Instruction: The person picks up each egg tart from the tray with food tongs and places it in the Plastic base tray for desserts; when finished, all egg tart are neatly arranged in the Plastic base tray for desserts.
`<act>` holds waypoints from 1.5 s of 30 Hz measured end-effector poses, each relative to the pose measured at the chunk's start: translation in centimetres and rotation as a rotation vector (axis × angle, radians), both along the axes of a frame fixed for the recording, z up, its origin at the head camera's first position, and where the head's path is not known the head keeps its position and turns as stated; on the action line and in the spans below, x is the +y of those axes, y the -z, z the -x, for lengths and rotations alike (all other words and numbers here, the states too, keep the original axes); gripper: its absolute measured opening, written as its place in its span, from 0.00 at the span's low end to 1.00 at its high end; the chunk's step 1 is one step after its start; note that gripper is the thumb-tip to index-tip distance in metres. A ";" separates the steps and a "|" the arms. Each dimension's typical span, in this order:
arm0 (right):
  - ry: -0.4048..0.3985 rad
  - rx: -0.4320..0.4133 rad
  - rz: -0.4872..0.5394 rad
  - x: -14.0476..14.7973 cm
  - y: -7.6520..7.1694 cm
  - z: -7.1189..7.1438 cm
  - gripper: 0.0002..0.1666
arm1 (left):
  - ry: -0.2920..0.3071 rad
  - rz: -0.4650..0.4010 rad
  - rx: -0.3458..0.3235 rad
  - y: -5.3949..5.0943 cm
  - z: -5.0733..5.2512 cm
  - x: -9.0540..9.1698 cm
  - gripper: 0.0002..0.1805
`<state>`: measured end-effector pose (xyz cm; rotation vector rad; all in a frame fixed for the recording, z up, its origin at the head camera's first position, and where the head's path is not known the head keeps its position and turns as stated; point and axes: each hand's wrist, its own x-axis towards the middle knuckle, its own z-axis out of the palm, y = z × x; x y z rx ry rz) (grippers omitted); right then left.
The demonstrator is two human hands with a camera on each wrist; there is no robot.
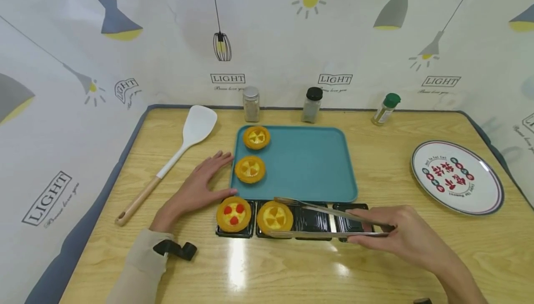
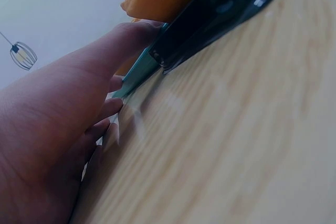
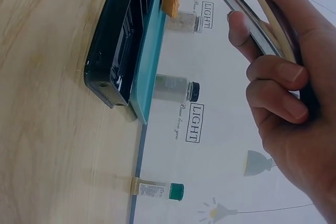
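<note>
My right hand [image 1: 402, 234] holds a pair of metal tongs [image 1: 333, 234], their two arms spread. The tongs' tips lie at the far and near sides of a tart with orange wedges [image 1: 275, 218]; whether they touch it I cannot tell. That tart sits in a row of black square trays [image 1: 313, 220], to the right of a tart with red toppings [image 1: 234, 214]. My left hand [image 1: 196, 188] has its fingers extended along the left edge of a teal tray [image 1: 304, 165], thumb by its near corner. Two more orange-wedge tarts [image 1: 256, 137] stand on the teal tray's left side.
A white spatula [image 1: 171, 160] with a wooden handle lies at left. Along the back stand a silver-capped jar [image 1: 251, 104], a black-capped jar [image 1: 312, 105] and a green-capped bottle [image 1: 385, 109]. A patterned plate [image 1: 484, 197] rests at right.
</note>
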<state>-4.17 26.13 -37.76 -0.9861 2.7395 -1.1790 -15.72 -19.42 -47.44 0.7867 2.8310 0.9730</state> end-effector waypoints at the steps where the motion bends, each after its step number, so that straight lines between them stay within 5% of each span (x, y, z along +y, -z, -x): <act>1: 0.003 0.003 -0.002 0.0 0.0 0.0 0.23 | 0.000 0.002 0.000 0.0 0.0 0.0 0.49; 8: 0.117 -0.041 0.027 -0.3 -1.0 0.7 0.27 | -0.003 -0.001 -0.005 0.0 0.1 -0.1 0.49; 17: 0.239 0.033 -0.090 -4.0 -2.6 4.3 0.29 | 0.000 0.005 -0.004 0.4 0.0 -0.2 0.49; 26: 0.244 -0.088 -0.161 -7.8 -1.9 6.5 0.37 | 0.007 0.000 -0.002 0.4 0.0 -0.2 0.49; 45: 0.220 -0.029 -0.167 -9.0 -0.8 6.9 0.33 | 0.014 -0.008 0.010 0.1 0.1 0.0 0.49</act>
